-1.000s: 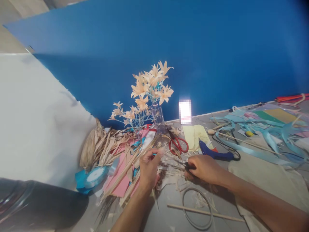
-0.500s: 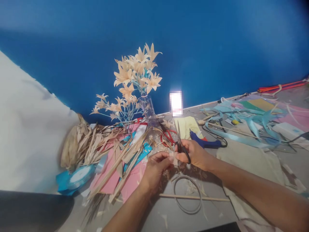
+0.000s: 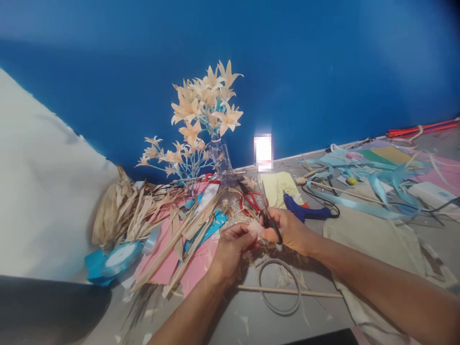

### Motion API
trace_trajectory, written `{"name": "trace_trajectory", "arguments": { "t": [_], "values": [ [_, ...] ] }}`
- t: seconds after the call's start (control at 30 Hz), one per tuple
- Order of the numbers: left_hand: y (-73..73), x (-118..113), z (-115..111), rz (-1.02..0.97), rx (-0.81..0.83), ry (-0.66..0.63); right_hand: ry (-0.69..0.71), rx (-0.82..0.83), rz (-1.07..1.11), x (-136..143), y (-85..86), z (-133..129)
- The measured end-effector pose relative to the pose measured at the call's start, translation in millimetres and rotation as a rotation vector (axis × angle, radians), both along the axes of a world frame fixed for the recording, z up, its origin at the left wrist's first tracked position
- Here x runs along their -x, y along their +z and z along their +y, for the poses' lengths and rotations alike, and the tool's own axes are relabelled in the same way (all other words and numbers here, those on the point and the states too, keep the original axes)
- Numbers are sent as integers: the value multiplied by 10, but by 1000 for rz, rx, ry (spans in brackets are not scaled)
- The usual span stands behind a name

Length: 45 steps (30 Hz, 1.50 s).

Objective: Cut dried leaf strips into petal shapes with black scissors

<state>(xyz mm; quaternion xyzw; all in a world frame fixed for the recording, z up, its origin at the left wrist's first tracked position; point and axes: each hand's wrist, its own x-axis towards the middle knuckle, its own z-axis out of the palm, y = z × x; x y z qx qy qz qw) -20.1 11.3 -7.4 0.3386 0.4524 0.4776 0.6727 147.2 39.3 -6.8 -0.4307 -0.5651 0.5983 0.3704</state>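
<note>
My left hand point(image 3: 235, 244) pinches a small pale piece of dried husk point(image 3: 255, 228) between thumb and fingertips. Black-handled scissors point(image 3: 275, 230) hang in my right hand point(image 3: 289, 230), blades pointing up and away, while its thumb and finger touch the same husk piece. Just beyond the hands lie red-handled pliers or cutters point(image 3: 253, 201), partly covered. Husk shavings are scattered beneath my fingers. A grey wire ring point(image 3: 280, 314) lies nearer to me, across a thin stick point(image 3: 319, 293).
Cream flowers stand in a clear vase point(image 3: 220, 160) at the wall. Dried husks point(image 3: 115, 213), pink sheets point(image 3: 201, 266) and a blue ribbon roll point(image 3: 122, 256) lie left. To the right are a blue glue gun point(image 3: 309, 211), a pale cloth point(image 3: 373, 244) and light-blue ribbons point(image 3: 384, 184).
The pale husk piece has turned and tilted between my fingertips. The scissors stay in my right hand, and both hands keep nearly the same place.
</note>
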Motion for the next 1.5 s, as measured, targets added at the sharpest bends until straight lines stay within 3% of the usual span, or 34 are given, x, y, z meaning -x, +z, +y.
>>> {"name": "trace_trajectory", "arguments": {
  "t": [0.1, 0.23, 0.4, 0.57, 0.87, 1.5],
  "values": [
    [13, -1, -11, -4, -8, -21, -30, 21, 48, 9, 1, -2],
    [60, 46, 5, -33, 2, 53, -3, 68, 27, -17, 14, 30],
    [157, 152, 50, -131, -100, 147, 284, -62, -179, -73, 35, 40],
    [162, 180, 66, -155, -137, 202, 487, -67, -188, -68, 9, -5],
    [147, 160, 58, -140, -117, 204, 434, 30, -222, -47, -77, -20],
    [91, 174, 78, -151, -126, 171, 340, -31, -330, -18, -32, -29]
  ]
}}
